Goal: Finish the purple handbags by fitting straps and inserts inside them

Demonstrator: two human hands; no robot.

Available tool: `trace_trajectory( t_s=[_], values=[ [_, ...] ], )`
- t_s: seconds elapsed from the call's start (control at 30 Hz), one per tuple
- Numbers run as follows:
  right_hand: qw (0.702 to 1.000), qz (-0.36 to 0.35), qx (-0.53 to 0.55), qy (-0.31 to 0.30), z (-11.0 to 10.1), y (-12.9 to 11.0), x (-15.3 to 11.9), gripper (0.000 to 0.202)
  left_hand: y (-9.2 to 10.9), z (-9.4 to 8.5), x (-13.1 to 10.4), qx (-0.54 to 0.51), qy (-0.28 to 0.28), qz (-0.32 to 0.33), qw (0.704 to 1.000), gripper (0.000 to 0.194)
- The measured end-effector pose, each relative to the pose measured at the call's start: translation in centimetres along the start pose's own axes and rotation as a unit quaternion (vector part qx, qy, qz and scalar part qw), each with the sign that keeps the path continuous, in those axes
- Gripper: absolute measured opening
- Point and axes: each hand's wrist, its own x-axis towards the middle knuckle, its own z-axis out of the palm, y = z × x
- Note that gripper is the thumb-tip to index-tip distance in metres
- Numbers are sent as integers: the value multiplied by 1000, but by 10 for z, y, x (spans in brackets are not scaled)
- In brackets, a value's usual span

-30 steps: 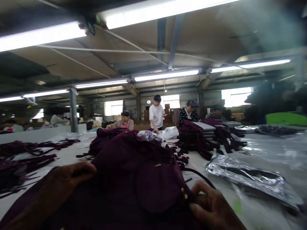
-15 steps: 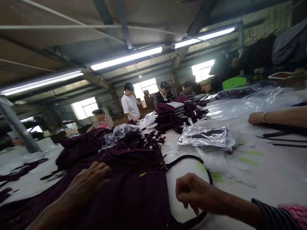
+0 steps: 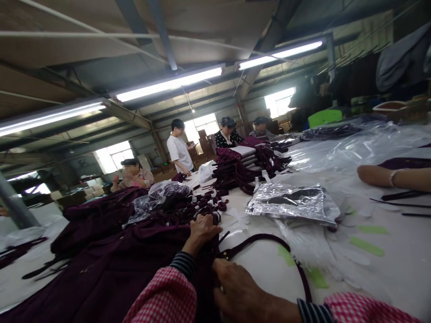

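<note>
A dark purple fabric bag [image 3: 114, 264] lies across the near left of the white table, with a curved strap [image 3: 299, 269] looping out to its right. My left hand [image 3: 202, 231] is closed at the bag's upper right corner, beside a pile of small purple strap pieces [image 3: 175, 211]. At the bag's right edge, near the strap's metal fitting, my right hand [image 3: 240, 287] is closed on the fabric, its fingertips partly hidden.
Beyond are a stack of purple bags [image 3: 235, 166], a silvery plastic package [image 3: 292, 204], clear plastic sheets [image 3: 353, 148] and green strips [image 3: 367, 245]. Another person's hand [image 3: 373, 176] rests at right. Several people are across the table.
My left hand has moved right and up to the bag's corner and closed. My right hand has moved left onto the bag's edge. The view has shifted slightly.
</note>
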Motion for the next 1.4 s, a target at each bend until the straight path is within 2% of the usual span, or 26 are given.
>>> trace_trajectory(
  t_s=[0.07,0.13,0.2,0.27,0.37,0.47,0.53,0.6,0.67,0.77,0.87,0.97,1.03,1.1,1.23,1.33,1.4],
  values=[
    [999,-22,-33,-28,1,-1,2,34,-12,2,6,-65,8,-19,998,27],
    [999,-24,2,-43,0,0,1,32,-28,1,4,-147,17,-25,989,25],
    [995,-12,92,-30,-3,4,-3,30,-44,1,-5,-225,24,-20,974,28],
    [977,10,210,-32,-5,11,-10,32,-58,3,-15,-280,30,-15,959,34],
    [929,72,344,-113,-3,19,-24,42,-68,9,-25,-311,37,-17,950,35],
    [898,109,383,-189,-2,19,-38,37,-64,8,-27,-284,50,-19,957,31],
    [889,111,392,-208,-3,13,-45,35,-54,1,-33,-241,64,-11,968,26],
    [889,116,393,-205,-5,5,-49,40,-40,-11,-51,-190,76,14,979,23],
    [900,113,380,-181,-6,-3,-49,47,-23,-22,-81,-146,72,47,986,27],
    [928,64,341,-133,-4,-10,-46,42,-1,-33,-132,-70,12,101,992,34],
    [940,-2,323,-107,-2,-10,-44,38,5,-34,-164,3,-70,91,993,28],
    [920,17,351,-174,-8,-12,-48,50,-4,-29,-173,2,-96,36,995,16],
    [901,51,372,-219,-13,-13,-54,55,-9,-26,-174,-9,-79,13,997,17],
    [893,65,384,-227,-16,-12,-60,52,-11,-25,-176,-25,-51,4,998,22],
    [906,24,369,-207,-18,-6,-69,36,-13,-29,-183,-74,-12,12,997,18],
    [914,-3,333,-233,-24,-2,-73,21,-20,-32,-184,-134,22,2,991,23],
    [925,-17,295,-240,-29,-4,-77,19,-25,-30,-181,-185,38,-5,982,26]
  ],
)
